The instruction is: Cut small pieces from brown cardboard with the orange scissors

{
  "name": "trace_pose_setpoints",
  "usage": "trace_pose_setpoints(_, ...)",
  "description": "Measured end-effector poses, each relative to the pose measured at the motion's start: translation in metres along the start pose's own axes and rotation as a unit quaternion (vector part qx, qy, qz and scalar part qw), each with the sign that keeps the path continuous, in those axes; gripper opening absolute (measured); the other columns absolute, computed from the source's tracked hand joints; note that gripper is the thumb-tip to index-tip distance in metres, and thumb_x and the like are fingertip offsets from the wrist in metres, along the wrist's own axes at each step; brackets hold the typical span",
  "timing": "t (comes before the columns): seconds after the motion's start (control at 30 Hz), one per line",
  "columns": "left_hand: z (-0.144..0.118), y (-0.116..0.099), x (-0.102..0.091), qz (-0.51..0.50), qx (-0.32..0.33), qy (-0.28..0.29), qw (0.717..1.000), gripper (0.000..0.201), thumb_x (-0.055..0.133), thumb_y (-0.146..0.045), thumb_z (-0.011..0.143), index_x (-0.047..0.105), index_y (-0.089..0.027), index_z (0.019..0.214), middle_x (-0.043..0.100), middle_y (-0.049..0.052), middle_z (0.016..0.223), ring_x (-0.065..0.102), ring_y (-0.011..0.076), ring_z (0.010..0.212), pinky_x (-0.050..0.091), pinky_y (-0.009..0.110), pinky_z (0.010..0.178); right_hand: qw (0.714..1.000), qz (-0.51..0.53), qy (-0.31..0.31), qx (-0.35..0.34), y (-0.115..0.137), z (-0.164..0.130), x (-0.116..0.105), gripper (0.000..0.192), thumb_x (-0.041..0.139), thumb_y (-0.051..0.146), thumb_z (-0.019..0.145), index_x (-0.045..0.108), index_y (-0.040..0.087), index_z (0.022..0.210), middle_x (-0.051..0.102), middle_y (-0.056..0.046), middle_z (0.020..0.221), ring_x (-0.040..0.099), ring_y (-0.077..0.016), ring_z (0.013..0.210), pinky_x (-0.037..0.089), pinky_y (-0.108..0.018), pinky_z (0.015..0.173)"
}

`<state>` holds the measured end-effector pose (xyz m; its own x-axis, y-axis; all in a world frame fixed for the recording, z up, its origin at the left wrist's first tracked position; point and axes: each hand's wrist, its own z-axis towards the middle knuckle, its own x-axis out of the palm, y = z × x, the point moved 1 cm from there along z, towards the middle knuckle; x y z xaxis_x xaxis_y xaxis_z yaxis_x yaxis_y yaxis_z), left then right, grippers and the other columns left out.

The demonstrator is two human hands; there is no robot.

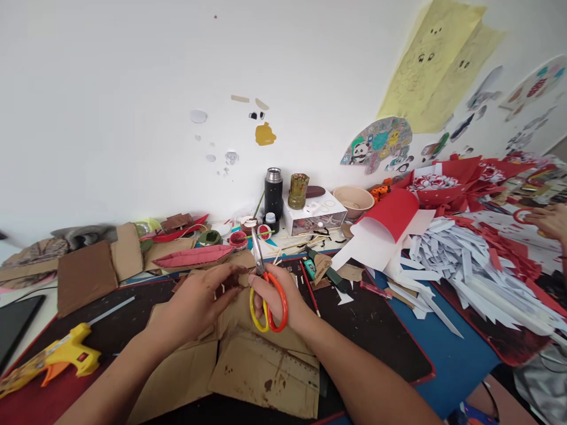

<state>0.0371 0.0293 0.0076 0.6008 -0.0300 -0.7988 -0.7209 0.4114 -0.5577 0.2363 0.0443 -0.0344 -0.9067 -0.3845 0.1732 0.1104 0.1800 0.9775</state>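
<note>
My right hand (281,295) holds a pair of scissors (258,251), its fingers around the red-orange and yellow handles, the metal blades pointing up and away. My left hand (199,301) is beside it, fingers curled and pinching a small brown piece of cardboard (243,280) that is mostly hidden. The two hands nearly meet at this piece. Below them lie brown cardboard sheets (186,378) on a dark mat, with a stained clear ruler (283,366) across one of them.
A yellow glue gun (66,357) lies at left, near a brown cardboard square (86,277). Paint pots, a black flask (273,192) and a white box (314,215) stand along the wall. White paper strips (465,260) pile up at right, where another person's hand (549,218) shows.
</note>
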Motion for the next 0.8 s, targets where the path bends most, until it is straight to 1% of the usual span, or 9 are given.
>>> trace_pose_setpoints(0.1, 0.001, -0.001, 0.000, -0.045, -0.019, 0.006, 0.999, 0.036, 0.060, -0.045, 0.099, 0.074, -0.027, 0.128, 0.085, 0.007, 0.113, 0.079, 0.0268, 0.095, 0.060, 0.036, 0.081, 1.000, -0.004, 0.001, -0.002, 0.001, 0.000, -0.001, 0.040, 0.074, 0.060, 0.089, 0.059, 0.023, 0.098, 0.058, 0.008, 0.051, 0.057, -0.0157, 0.040, 0.044, -0.023, 0.040)
trace_pose_setpoints(0.23, 0.004, -0.004, -0.001, -0.104, -0.049, 0.037, 0.993, 0.042, 0.064, -0.045, 0.096, 0.069, -0.027, 0.134, 0.082, 0.002, 0.095, 0.076, 0.0233, 0.083, 0.059, 0.033, 0.074, 1.000, 0.004, -0.005, -0.010, -0.003, 0.001, -0.003, 0.037, 0.072, 0.057, 0.091, 0.059, 0.023, 0.097, 0.058, 0.008, 0.052, 0.057, -0.0151, 0.041, 0.045, -0.023, 0.041)
trace_pose_setpoints(0.3, 0.004, -0.004, -0.001, -0.113, -0.057, 0.044, 0.991, 0.042, 0.065, -0.046, 0.095, 0.069, -0.027, 0.132, 0.081, 0.001, 0.092, 0.076, 0.0232, 0.081, 0.059, 0.033, 0.073, 1.000, 0.008, -0.004, -0.017, -0.005, 0.002, -0.003, 0.035, 0.070, 0.055, 0.093, 0.058, 0.023, 0.097, 0.059, 0.008, 0.052, 0.057, -0.0146, 0.040, 0.045, -0.022, 0.042)
trace_pose_setpoints(0.43, 0.004, -0.001, 0.002, -0.125, -0.077, 0.041, 0.988, 0.043, 0.065, -0.054, 0.095, 0.071, -0.026, 0.127, 0.083, 0.004, 0.101, 0.078, 0.0261, 0.090, 0.060, 0.036, 0.080, 1.000, 0.001, -0.001, -0.012, -0.003, 0.001, -0.003, 0.037, 0.071, 0.057, 0.092, 0.058, 0.023, 0.099, 0.058, 0.008, 0.051, 0.057, -0.0152, 0.040, 0.044, -0.022, 0.040)
trace_pose_setpoints(0.53, 0.005, -0.001, -0.001, -0.124, -0.078, 0.042, 0.988, 0.042, 0.064, -0.056, 0.095, 0.074, -0.026, 0.123, 0.084, 0.006, 0.106, 0.078, 0.0271, 0.092, 0.061, 0.036, 0.080, 1.000, -0.015, 0.001, -0.004, 0.000, 0.000, -0.002, 0.040, 0.071, 0.059, 0.092, 0.059, 0.023, 0.101, 0.058, 0.008, 0.051, 0.057, -0.0158, 0.040, 0.044, -0.022, 0.039)
trace_pose_setpoints(0.6, 0.005, -0.002, -0.009, -0.106, -0.072, 0.024, 0.992, 0.038, 0.064, -0.056, 0.094, 0.077, -0.026, 0.114, 0.084, 0.006, 0.103, 0.078, 0.0272, 0.088, 0.060, 0.035, 0.077, 1.000, -0.029, 0.002, -0.005, -0.001, 0.000, -0.003, 0.038, 0.070, 0.059, 0.093, 0.059, 0.023, 0.101, 0.058, 0.008, 0.052, 0.057, -0.0156, 0.040, 0.044, -0.022, 0.040)
trace_pose_setpoints(0.7, 0.003, -0.008, -0.033, -0.069, -0.072, -0.038, 0.994, 0.036, 0.067, -0.060, 0.090, 0.079, -0.027, 0.099, 0.084, 0.007, 0.095, 0.076, 0.0279, 0.082, 0.059, 0.034, 0.073, 0.998, -0.067, 0.008, -0.011, -0.005, -0.001, -0.004, 0.032, 0.069, 0.054, 0.097, 0.061, 0.023, 0.101, 0.058, 0.007, 0.053, 0.057, -0.0157, 0.042, 0.045, -0.023, 0.043)
trace_pose_setpoints(0.8, -0.001, -0.013, -0.056, -0.073, -0.085, -0.068, 0.991, 0.039, 0.071, -0.062, 0.088, 0.081, -0.029, 0.106, 0.085, 0.007, 0.099, 0.078, 0.0294, 0.085, 0.059, 0.034, 0.074, 0.987, -0.157, 0.007, -0.032, -0.008, -0.005, -0.005, 0.024, 0.068, 0.047, 0.100, 0.065, 0.023, 0.102, 0.060, 0.006, 0.059, 0.058, -0.0154, 0.046, 0.044, -0.024, 0.049)
